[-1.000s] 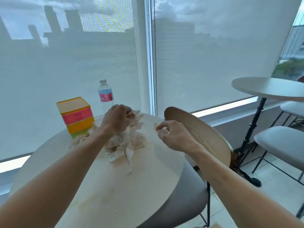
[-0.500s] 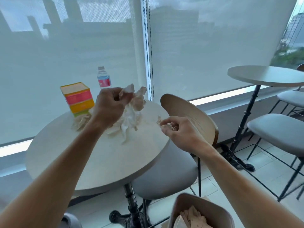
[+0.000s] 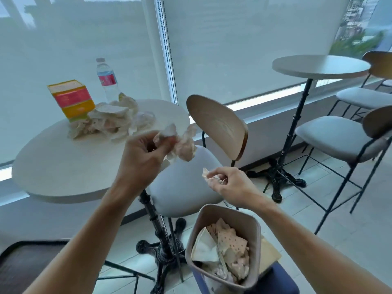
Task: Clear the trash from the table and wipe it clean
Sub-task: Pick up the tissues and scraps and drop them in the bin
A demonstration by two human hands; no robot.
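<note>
My left hand [image 3: 142,158] is shut on a wad of crumpled stained tissues [image 3: 182,143], held in the air past the near right edge of the round white table [image 3: 53,166]. Lower and to the right, my right hand [image 3: 229,183] pinches a small tissue scrap [image 3: 206,174] above the grey trash bin [image 3: 248,221], which holds paper and tissue waste. A heap of crumpled tissues [image 3: 110,122] still lies on the table's far side.
A colourful box [image 3: 72,98] and a water bottle [image 3: 107,80] stand at the table's back by the window. A wooden-backed chair [image 3: 216,126] is tucked beside the table. A second round table [image 3: 320,64] with stools stands at the right.
Both hands have swung off the table toward the right and down. The left hand carries its tissue wad away from the heap; the trash bin is now fully in view.
</note>
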